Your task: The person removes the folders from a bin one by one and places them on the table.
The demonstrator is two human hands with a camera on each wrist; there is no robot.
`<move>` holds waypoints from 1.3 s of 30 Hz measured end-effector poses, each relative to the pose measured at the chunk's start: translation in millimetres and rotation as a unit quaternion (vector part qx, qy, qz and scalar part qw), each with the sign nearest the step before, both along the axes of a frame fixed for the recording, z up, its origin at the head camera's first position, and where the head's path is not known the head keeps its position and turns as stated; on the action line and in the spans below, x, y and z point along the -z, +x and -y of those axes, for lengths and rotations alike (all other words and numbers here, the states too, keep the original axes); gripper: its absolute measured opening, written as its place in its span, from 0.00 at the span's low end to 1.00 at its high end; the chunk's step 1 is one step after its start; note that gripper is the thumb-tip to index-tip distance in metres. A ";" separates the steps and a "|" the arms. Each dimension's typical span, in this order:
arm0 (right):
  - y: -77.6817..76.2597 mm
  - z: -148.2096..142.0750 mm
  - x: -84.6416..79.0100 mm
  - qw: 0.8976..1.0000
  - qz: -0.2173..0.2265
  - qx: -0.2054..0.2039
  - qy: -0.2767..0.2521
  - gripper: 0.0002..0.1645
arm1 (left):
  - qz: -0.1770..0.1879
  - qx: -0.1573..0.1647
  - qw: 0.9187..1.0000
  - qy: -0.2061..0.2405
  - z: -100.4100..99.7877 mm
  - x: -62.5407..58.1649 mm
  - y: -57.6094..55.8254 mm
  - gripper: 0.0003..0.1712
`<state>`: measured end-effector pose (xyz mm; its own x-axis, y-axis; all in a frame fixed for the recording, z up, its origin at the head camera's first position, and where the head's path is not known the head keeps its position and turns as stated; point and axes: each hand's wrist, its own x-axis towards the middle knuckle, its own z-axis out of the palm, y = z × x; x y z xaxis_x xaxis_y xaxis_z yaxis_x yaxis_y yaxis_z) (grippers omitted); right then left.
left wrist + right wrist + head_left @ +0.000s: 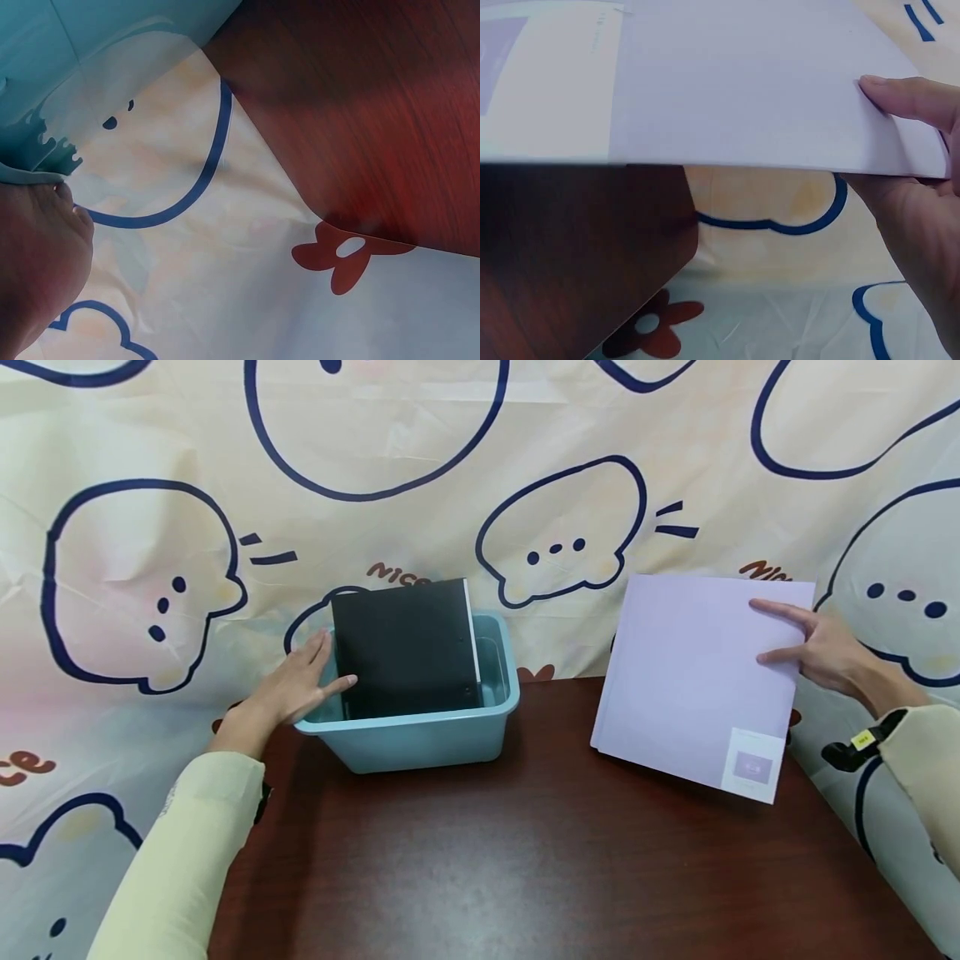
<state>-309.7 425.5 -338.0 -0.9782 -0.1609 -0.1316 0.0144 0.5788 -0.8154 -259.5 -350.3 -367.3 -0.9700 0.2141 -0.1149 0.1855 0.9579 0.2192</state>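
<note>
A light blue plastic bin [420, 743] stands at the back of the table, with a black-covered book [405, 652] upright inside it, white page edges on its right side. My left hand [292, 681] holds the bin's left rim, its thumb lying across the book's lower left edge. In the left wrist view only part of that hand [45, 262] shows, against the bin's rim. My right hand [832, 652] pinches the upper right edge of a thin lavender folder [690, 668], which is tilted upright at the table's right side. A pale label [750, 765] marks its lower right corner.
The dark brown wooden table [510, 860] has a cut or rounded corner at each back side. Behind and around it hangs a cream cloth [420, 535] with blue cartoon outlines. The bin stands close to this cloth.
</note>
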 end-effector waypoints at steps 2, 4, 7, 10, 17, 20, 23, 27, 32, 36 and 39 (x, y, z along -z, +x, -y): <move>0.5 -3.4 3.2 1.000 0.004 -0.006 0.006 0.57 | 0.001 -0.001 1.000 0.001 -0.2 0.0 -0.1 0.61; 0.4 -7.3 5.9 1.000 0.010 -0.012 0.012 0.57 | 0.002 -0.001 1.000 0.001 -0.5 0.1 -0.2 0.61; -0.3 -13.9 10.3 0.999 0.021 -0.019 0.020 0.57 | 0.001 -0.002 1.000 0.002 -0.5 0.3 -0.3 0.61; -1.1 -20.3 15.2 0.999 0.033 -0.024 0.029 0.58 | 0.003 -0.003 1.000 0.004 -0.5 0.2 -0.3 0.61; -3.3 -27.9 21.9 0.996 0.029 -0.062 0.059 0.57 | 0.007 -0.006 1.000 0.009 -1.4 -0.5 0.3 0.61; -5.5 -30.2 21.7 0.994 0.023 -0.075 0.071 0.56 | 0.011 -0.009 1.000 0.012 -1.9 -0.4 0.9 0.61; -8.3 -33.0 20.3 0.992 0.019 -0.084 0.088 0.55 | 0.014 -0.011 1.000 0.016 -2.2 -0.2 1.4 0.61; -10.6 -35.2 19.1 0.990 0.020 -0.089 0.110 0.55 | 0.015 -0.011 1.000 0.015 -2.4 -0.2 1.4 0.62; -11.9 -34.7 19.0 0.988 0.024 -0.085 0.129 0.54 | 0.013 -0.010 1.000 0.016 -1.4 -0.5 1.3 0.62; -12.4 -33.7 21.1 0.982 0.029 -0.075 0.170 0.56 | 0.011 -0.006 1.000 0.017 -0.3 0.1 1.0 0.62; -14.7 -32.1 25.3 0.976 0.023 -0.075 0.201 0.55 | 0.010 -0.003 1.000 0.016 0.5 0.9 0.6 0.61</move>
<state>-324.4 457.6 -363.3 -0.9389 -0.2281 -0.2579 -0.0634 0.8507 -0.5218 -258.9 -350.8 -368.1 -0.9690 0.2116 -0.1275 0.1745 0.9516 0.2531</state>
